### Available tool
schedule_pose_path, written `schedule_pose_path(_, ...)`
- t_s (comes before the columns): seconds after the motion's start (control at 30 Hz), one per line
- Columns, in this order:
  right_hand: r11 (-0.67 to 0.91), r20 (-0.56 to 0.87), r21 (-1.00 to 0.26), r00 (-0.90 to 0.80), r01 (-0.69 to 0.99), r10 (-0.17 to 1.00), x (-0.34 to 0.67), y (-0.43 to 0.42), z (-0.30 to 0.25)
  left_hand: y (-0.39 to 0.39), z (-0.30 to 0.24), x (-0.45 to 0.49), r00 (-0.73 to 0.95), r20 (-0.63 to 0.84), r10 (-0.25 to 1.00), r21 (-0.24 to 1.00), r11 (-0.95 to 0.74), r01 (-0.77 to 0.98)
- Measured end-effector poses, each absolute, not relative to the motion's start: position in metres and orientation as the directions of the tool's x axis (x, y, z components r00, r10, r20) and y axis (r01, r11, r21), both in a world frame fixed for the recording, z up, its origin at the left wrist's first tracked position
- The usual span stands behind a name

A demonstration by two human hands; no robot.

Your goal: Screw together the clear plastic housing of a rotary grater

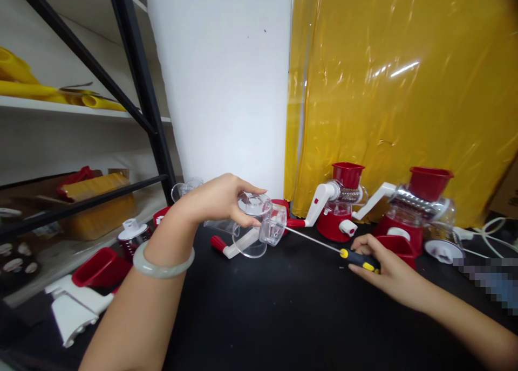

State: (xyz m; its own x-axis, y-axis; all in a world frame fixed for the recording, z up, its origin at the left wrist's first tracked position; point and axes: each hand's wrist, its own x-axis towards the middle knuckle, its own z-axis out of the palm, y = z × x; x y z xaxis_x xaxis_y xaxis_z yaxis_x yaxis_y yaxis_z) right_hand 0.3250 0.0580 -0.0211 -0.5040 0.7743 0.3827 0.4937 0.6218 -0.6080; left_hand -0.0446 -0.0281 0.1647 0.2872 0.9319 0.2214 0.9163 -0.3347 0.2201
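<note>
My left hand (pixel 220 198), with a pale jade bangle on the wrist, is closed over a clear plastic grater housing (pixel 259 222) that has a white crank with a red knob (pixel 226 247). It holds the housing just above the black table. My right hand (pixel 382 266) grips the black and yellow handle of a screwdriver (pixel 358 258). The screwdriver's long thin shaft points left, and its tip meets the clear housing's side.
Two assembled red and white rotary graters (pixel 338 206) (pixel 416 209) stand at the back right before a yellow plastic curtain (pixel 404 90). Loose red and white parts (pixel 95 268) lie at the left by a black metal shelf frame (pixel 137 80). White cables (pixel 489 233) trail at the far right.
</note>
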Motion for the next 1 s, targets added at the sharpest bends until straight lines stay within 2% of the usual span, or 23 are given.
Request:
schedule_pose_path(0.2, 0.649, 0.331, -0.596, -0.591, 0.473, 0.735, 0.326, 0.055, -0.013, -0.028, 0.166, -0.045, 0.272, 0.215, 0.938, 0.219, -0.317, 0.923)
schedule_pose_path(0.3, 0.711, 0.4, -0.54, -0.605, 0.452, 0.688, 0.324, 0.058, -0.014, -0.028, 0.166, -0.046, 0.26, 0.219, 0.941, 0.21, -0.306, 0.929)
schedule_pose_path(0.43, 0.737, 0.51, -0.508, -0.535, 0.445, 0.674, 0.323, 0.062, -0.021, -0.028, 0.165, -0.044, 0.274, 0.226, 0.935, 0.219, -0.323, 0.921)
schedule_pose_path(0.57, 0.641, 0.384, -0.594, -0.529, 0.485, 0.757, 0.321, 0.059, -0.022, -0.028, 0.165, -0.044, 0.28, 0.224, 0.933, 0.219, -0.328, 0.919)
schedule_pose_path(0.63, 0.639, 0.333, -0.586, -0.571, 0.498, 0.75, 0.32, 0.056, -0.018, -0.028, 0.165, -0.044, 0.276, 0.219, 0.936, 0.213, -0.322, 0.922)
schedule_pose_path(0.87, 0.651, 0.356, -0.587, -0.568, 0.481, 0.742, 0.325, 0.05, -0.009, -0.03, 0.167, -0.045, 0.262, 0.22, 0.94, 0.222, -0.31, 0.925)
schedule_pose_path(1.0, 0.714, 0.413, -0.537, -0.598, 0.449, 0.687, 0.323, 0.052, -0.011, -0.031, 0.168, -0.046, 0.23, 0.22, 0.948, 0.213, -0.277, 0.937)
